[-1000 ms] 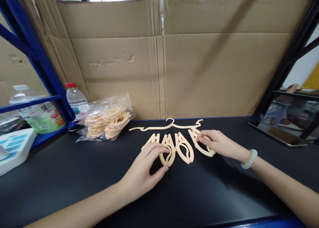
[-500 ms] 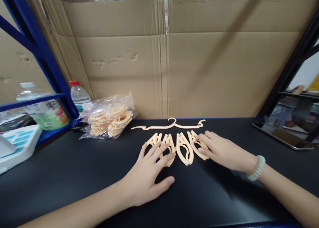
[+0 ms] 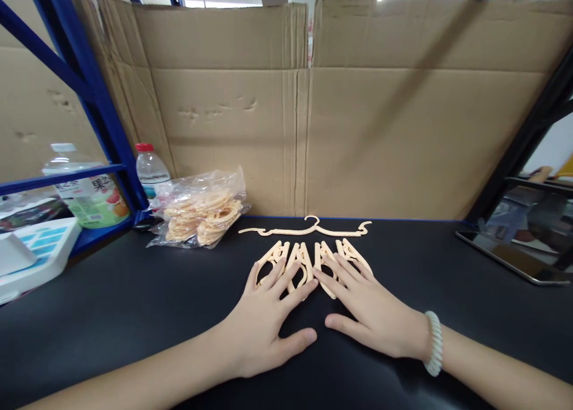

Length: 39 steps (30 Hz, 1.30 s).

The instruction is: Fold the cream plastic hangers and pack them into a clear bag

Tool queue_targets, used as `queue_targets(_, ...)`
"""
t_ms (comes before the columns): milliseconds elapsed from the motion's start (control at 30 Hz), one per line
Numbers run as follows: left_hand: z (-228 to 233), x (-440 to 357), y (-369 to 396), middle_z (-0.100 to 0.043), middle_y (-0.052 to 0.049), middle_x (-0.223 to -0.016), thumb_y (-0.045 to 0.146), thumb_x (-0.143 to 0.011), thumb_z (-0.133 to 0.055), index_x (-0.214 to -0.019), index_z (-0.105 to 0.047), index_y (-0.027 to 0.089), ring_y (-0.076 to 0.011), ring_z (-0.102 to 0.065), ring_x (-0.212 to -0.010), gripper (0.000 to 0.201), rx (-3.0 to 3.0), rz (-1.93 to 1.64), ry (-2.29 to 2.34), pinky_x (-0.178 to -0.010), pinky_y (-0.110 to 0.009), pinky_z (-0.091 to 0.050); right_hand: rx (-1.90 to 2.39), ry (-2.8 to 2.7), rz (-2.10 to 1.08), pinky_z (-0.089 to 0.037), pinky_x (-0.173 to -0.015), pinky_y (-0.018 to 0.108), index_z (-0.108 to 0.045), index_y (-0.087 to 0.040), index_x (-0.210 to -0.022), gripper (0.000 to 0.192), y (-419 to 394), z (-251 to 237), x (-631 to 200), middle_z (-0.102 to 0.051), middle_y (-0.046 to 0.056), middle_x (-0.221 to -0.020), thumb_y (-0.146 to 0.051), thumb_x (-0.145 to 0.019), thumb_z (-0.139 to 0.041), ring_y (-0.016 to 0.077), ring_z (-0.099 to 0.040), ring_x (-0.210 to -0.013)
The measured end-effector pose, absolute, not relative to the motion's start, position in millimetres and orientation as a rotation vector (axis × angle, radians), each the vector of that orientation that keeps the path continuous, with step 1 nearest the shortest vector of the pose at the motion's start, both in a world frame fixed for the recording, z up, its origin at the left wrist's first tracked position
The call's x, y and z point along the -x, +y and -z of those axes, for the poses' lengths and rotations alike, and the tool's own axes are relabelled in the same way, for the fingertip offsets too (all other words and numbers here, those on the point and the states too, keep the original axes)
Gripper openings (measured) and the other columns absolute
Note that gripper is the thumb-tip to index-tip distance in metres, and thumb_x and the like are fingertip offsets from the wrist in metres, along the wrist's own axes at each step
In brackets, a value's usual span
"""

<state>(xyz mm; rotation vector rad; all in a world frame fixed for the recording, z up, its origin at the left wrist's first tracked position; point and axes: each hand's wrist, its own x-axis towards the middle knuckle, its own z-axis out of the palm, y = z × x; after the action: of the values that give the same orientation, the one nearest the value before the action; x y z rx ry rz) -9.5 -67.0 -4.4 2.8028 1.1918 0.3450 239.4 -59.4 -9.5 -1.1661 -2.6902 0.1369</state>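
Note:
Several folded cream plastic hangers (image 3: 308,256) lie side by side on the black tabletop (image 3: 134,302). My left hand (image 3: 268,320) lies flat, fingers spread, with its fingertips on the left hangers. My right hand (image 3: 371,311), a bead bracelet on its wrist, lies flat with its fingertips on the right hangers. Neither hand grips anything. An unfolded cream hanger (image 3: 307,228) lies just behind the row.
A clear bag of more cream hangers (image 3: 201,210) sits at the back left. Beside it stand a red-capped bottle (image 3: 151,168), a drink bottle (image 3: 89,189) and blue shelf posts (image 3: 101,108). Cardboard sheets (image 3: 313,111) wall the back. A tablet (image 3: 514,255) lies at right.
Both hands went from pinching and shifting single hangers to lying flat over the row. The hangers now sit closer together. The right hand drew back toward me.

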Motion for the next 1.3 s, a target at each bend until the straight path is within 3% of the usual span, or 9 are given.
queue_targets(233, 4, 12, -48, -0.017, -0.009, -0.156, 0.061, -0.090, -0.038, -0.148, -0.017, 0.037, -0.0381, -0.011, -0.142, 0.065, -2.830, -0.264, 1.199, -0.107, -0.068, -0.006, 1.227, -2.664, -0.137, -0.015, -0.114, 0.056, -0.024, -0.016, -0.149, 0.075, -48, 14, -226, -0.015, 0.015, -0.155, -0.063, -0.092, -0.033, 0.0344, -0.004, -0.143)
queue_targets(567, 4, 15, -43, -0.023, -0.007, -0.156, 0.055, -0.091, -0.042, -0.147, -0.023, 0.038, -0.0363, -0.016, -0.142, 0.061, -2.796, -0.350, 1.247, -0.107, -0.068, -0.006, 1.164, -2.512, 0.083, -0.021, -0.114, 0.052, -0.036, -0.019, -0.145, 0.059, -43, 6, -237, -0.034, 0.011, -0.150, -0.048, -0.093, -0.044, 0.0290, -0.021, -0.141)
queue_targets(700, 6, 16, -45, -0.021, -0.007, -0.156, 0.057, -0.090, -0.041, -0.145, -0.027, 0.039, -0.0390, -0.014, -0.142, 0.060, -2.739, -0.367, 1.390, -0.104, -0.072, -0.005, 1.259, -2.477, 0.036, -0.023, -0.112, 0.056, -0.033, -0.024, -0.146, 0.064, -32, -1, -265, -0.027, 0.010, -0.153, -0.051, -0.090, -0.049, 0.0320, -0.017, -0.142)
queue_targets(867, 8, 18, -46, -0.021, -0.007, -0.156, 0.060, -0.089, -0.040, -0.144, -0.027, 0.043, -0.0398, -0.013, -0.142, 0.059, -2.716, -0.302, 1.418, -0.104, -0.073, -0.009, 1.225, -2.654, -0.208, -0.020, -0.114, 0.054, -0.026, -0.024, -0.149, 0.064, -27, -1, -274, -0.019, 0.010, -0.156, -0.053, -0.094, -0.042, 0.0298, -0.011, -0.143)
queue_targets(1033, 7, 18, -45, -0.022, -0.007, -0.156, 0.059, -0.090, -0.042, -0.144, -0.026, 0.043, -0.0390, -0.017, -0.141, 0.059, -2.721, -0.335, 1.380, -0.104, -0.071, -0.015, 1.181, -2.639, -0.267, -0.018, -0.116, 0.048, -0.028, -0.019, -0.148, 0.053, -31, 5, -264, -0.018, 0.010, -0.156, -0.039, -0.100, -0.031, 0.0246, -0.009, -0.144)
queue_targets(1300, 7, 17, -45, -0.024, -0.006, -0.155, 0.057, -0.090, -0.044, -0.144, -0.027, 0.043, -0.0394, -0.020, -0.140, 0.059, -2.732, -0.339, 1.391, -0.104, -0.071, -0.014, 1.224, -2.583, -0.254, -0.020, -0.116, 0.047, -0.030, -0.017, -0.147, 0.054, -32, 11, -264, -0.020, 0.010, -0.155, -0.039, -0.098, -0.035, 0.0260, -0.010, -0.144)
